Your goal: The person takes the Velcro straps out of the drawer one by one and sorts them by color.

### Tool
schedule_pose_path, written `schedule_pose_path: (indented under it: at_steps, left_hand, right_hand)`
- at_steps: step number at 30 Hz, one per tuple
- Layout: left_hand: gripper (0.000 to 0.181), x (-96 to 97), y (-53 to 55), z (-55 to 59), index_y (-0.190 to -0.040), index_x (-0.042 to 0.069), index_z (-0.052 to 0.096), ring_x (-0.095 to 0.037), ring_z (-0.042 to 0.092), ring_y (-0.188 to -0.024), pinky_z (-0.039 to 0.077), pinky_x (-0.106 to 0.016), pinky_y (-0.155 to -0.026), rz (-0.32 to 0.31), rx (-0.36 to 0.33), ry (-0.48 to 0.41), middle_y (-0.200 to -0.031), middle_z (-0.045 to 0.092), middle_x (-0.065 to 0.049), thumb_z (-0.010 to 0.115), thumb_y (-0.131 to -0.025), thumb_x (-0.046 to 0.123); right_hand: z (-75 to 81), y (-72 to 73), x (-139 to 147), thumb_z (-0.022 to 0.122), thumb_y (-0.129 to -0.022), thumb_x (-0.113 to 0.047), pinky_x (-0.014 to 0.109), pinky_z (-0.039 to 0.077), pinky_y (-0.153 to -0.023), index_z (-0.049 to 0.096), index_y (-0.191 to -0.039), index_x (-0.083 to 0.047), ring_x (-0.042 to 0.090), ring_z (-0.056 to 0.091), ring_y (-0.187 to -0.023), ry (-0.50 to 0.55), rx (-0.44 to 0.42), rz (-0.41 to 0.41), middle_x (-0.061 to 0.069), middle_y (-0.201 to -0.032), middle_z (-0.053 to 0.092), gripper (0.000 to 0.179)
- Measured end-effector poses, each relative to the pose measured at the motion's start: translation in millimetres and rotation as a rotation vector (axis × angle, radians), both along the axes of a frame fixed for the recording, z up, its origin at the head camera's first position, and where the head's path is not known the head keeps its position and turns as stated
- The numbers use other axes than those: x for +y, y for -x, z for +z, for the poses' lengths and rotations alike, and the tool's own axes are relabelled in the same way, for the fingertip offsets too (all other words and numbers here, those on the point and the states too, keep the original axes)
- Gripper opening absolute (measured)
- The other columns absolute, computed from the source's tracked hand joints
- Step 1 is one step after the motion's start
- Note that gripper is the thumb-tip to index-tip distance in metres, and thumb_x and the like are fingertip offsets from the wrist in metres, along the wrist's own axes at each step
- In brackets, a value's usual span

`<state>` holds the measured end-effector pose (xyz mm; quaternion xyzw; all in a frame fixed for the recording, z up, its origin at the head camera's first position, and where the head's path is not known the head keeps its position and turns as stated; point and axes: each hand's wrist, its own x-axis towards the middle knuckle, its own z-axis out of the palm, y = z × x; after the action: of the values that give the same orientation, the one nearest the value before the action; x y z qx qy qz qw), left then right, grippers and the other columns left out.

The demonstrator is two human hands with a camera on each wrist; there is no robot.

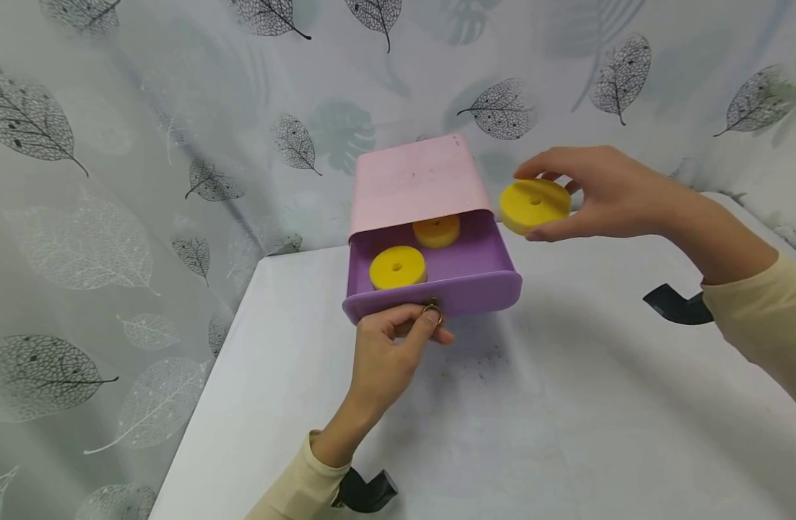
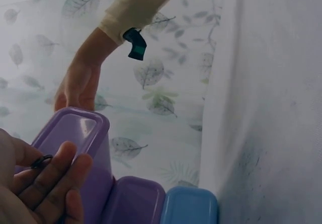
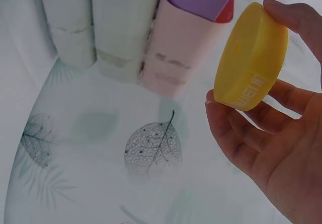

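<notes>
Beside the purple drawer (image 1: 479, 294), the right grip (image 1: 609, 193) pinches a yellow disc (image 1: 529, 212) by its rim; the left grip (image 1: 393, 348) pinches the drawer's ring (image 1: 440, 315).

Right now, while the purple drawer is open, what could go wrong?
The right-hand grip pinches one round yellow disc by its edge in the air, so it might slip and drop. The boxy purple drawer stands partway out of its boxy pink case; if the left-hand grip tugs harder on the small metal ring, it could tip, and the two round yellow discs inside might slide.
</notes>
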<state>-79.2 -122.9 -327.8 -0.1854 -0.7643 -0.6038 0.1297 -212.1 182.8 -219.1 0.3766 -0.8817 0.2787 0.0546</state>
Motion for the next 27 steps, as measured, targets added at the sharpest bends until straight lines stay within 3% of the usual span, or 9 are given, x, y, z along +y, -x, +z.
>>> schedule_pose_path:
  at_steps: [7, 16, 27]
  left_hand:
    - [0.021, -1.2, 1.0, 0.3, -0.095, 0.007, 0.079, -0.018, 0.076, -0.083, 0.048, -0.042, -0.082, 0.006, 0.009, 0.009, -0.079, 0.076, 0.005, 0.065, -0.103, 0.019]
    - [0.020, -2.4, 2.2, 0.5, -0.094, 0.008, 0.080, -0.017, 0.076, -0.082, 0.048, -0.040, -0.080, 0.016, 0.010, 0.011, -0.079, 0.076, 0.006, 0.066, -0.103, 0.019]
    - [0.020, -2.9, 1.8, 0.5, -0.094, 0.008, 0.080, -0.016, 0.075, -0.082, 0.048, -0.040, -0.080, 0.025, 0.009, 0.021, -0.079, 0.076, 0.007, 0.065, -0.103, 0.019]
  right_hand:
    - [-7.8, 6.1, 8.1, 0.095, -0.077, -0.025, 0.053, 0.052, -0.086, 0.061, -0.139, -0.011, 0.024, 0.059, -0.112, -0.015, 0.005, -0.035, 0.004, -0.128, 0.066, 0.073]
    - [-21.4, 16.1, 10.3, 0.093, -0.079, -0.026, 0.053, 0.051, -0.085, 0.059, -0.140, -0.009, 0.030, 0.058, -0.111, -0.058, -0.070, -0.090, 0.010, -0.128, 0.064, 0.073]
    - [-45.2, 34.0, 11.1, 0.092, -0.080, -0.025, 0.052, 0.048, -0.090, 0.059, -0.140, -0.002, 0.032, 0.058, -0.110, -0.121, -0.074, -0.081, 0.015, -0.132, 0.063, 0.072]
